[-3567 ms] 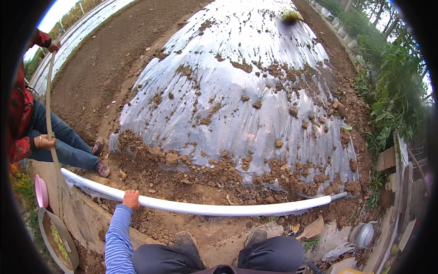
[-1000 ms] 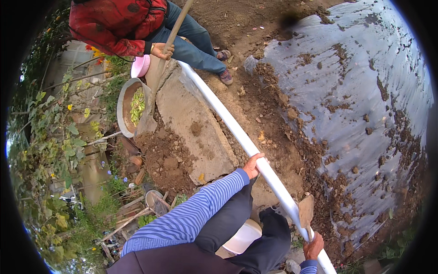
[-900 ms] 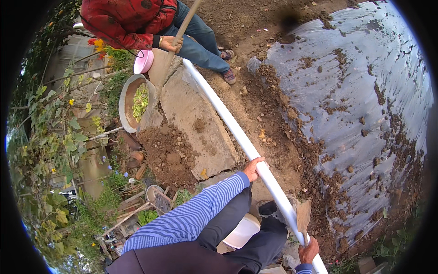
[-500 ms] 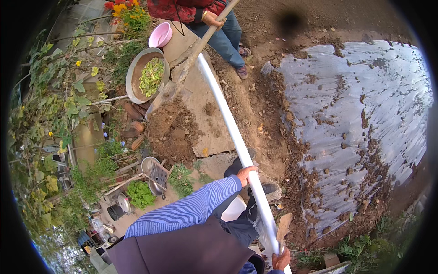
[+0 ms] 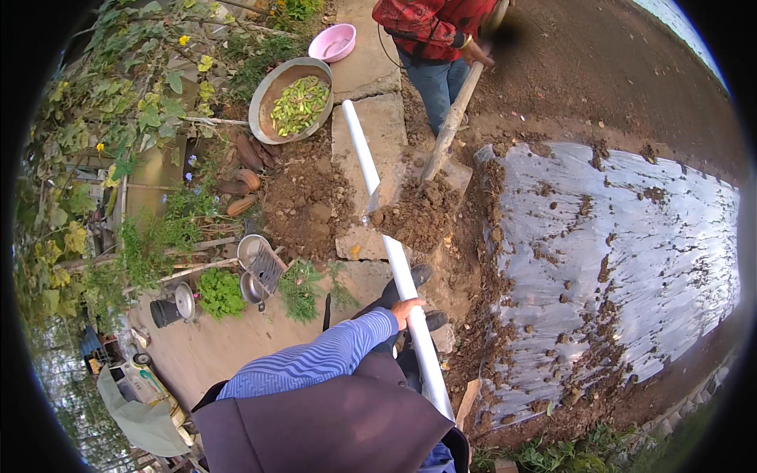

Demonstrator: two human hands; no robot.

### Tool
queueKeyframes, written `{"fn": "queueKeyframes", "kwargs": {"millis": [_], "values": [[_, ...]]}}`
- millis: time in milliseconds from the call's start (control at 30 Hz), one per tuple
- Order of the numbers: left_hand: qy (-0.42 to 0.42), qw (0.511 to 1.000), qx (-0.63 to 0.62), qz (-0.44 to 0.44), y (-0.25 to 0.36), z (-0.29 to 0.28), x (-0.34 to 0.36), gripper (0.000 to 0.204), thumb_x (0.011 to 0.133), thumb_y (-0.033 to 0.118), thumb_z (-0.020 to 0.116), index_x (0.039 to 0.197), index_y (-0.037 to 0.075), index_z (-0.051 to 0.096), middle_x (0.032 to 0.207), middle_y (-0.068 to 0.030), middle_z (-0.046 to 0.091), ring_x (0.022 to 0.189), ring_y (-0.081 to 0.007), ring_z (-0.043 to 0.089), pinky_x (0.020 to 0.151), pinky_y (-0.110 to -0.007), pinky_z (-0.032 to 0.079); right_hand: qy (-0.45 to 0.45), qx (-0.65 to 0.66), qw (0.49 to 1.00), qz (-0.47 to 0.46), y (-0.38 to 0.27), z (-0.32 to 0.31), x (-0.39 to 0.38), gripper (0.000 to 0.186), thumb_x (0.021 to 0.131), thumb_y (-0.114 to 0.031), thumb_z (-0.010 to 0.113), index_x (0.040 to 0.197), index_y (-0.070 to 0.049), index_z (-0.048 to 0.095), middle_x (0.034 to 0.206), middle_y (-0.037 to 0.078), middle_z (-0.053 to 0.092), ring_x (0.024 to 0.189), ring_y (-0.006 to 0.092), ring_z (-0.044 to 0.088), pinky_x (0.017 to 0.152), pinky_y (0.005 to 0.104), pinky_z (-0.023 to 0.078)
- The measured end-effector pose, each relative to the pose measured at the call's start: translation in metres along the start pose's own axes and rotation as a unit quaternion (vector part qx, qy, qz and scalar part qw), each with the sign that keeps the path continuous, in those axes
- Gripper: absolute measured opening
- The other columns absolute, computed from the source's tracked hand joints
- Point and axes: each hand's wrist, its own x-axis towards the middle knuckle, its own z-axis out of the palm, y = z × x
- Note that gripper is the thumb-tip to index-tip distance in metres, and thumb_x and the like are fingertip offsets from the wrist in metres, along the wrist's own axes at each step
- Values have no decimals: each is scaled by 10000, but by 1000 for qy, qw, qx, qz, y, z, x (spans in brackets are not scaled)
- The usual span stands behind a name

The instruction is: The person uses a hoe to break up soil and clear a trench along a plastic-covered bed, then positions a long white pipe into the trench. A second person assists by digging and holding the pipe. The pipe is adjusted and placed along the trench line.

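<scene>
My left hand [image 5: 406, 310] is wrapped round a long, shiny white roll of plastic film [image 5: 424, 347]. The roll slants from my body toward the far left, over a concrete path. My right hand is out of sight, at the near end beyond my dark brown garment. A co-worker in a red and black jacket [image 5: 422, 27] grips a wooden-handled shovel [image 5: 451, 130]. Brown soil [image 5: 418, 214] is heaped on its blade, which crosses over the middle of the roll and hides a short stretch of it.
To the right, soil-strewn clear film [image 5: 576, 236] covers a bed. At the far left stand a wide metal basin [image 5: 264, 98] of green pods and a pink bowl [image 5: 333, 42]. Pots [image 5: 254, 254], leafy plants and vines line the left side. The concrete path [image 5: 367, 130] runs ahead.
The co-worker's shovel has swung rightward from the soil pile, lifting soil across the roll. My left hand stays on the roll. My right hand has gone from view as the view shifted.
</scene>
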Motion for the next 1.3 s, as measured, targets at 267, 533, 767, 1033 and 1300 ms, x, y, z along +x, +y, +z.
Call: {"fn": "queueKeyframes", "kwargs": {"millis": [267, 533, 767, 1033, 1300], "values": [[-2, 999, -17, 50, 15, 5, -36, 370, 812, 212, 819, 1078, 37, 630, 964, -140, 673, 863, -303, 686, 818, -481, 582, -6, -23, 998, -50, 12, -16, 42, 366, 798, -229, 739, 1121, -98, 627, 963, 189, 672, 927, 421, 653, 803, 514, 498], [-35, 994, -51, 90, 46, 15, -71, 443, 819, 203, 812, 1154, 25, 584, 1016, -159, 669, 914, -329, 686, 833, -516, 585, -9, -43, 993, -111, 47, -9, 82, 320, 795, -284, 752, 1016, -93, 620, 883, 182, 650, 861, 436, 645, 736, 543, 483], [-21, 991, -69, 114, 66, 30, -89, 439, 808, 186, 816, 1157, 9, 617, 1037, -172, 676, 942, -339, 690, 854, -528, 589, 43, -42, 986, -154, 39, -34, 91, 322, 883, -379, 676, 981, -76, 625, 824, 191, 675, 831, 452, 668, 684, 552, 485], [-15, 984, -78, 156, 87, 45, -138, 394, 786, 187, 820, 1091, 20, 634, 982, -162, 668, 899, -324, 682, 810, -517, 590, -165, 35, 979, -117, -60, -149, 70, 412, 810, -326, 757, 1106, -42, 719, 958, 224, 749, 903, 385, 736, 778, 480, 541], [-89, 967, -93, 220, 120, 58, -201, 393, 785, 245, 803, 1043, 38, 591, 884, -111, 640, 817, -264, 666, 802, -444, 581, -390, 354, 846, -75, -108, -135, 103, 510, 904, -220, 681, 1340, 36, 618, 1233, 89, 683, 1084, 181, 631, 981, 333, 476]]}}
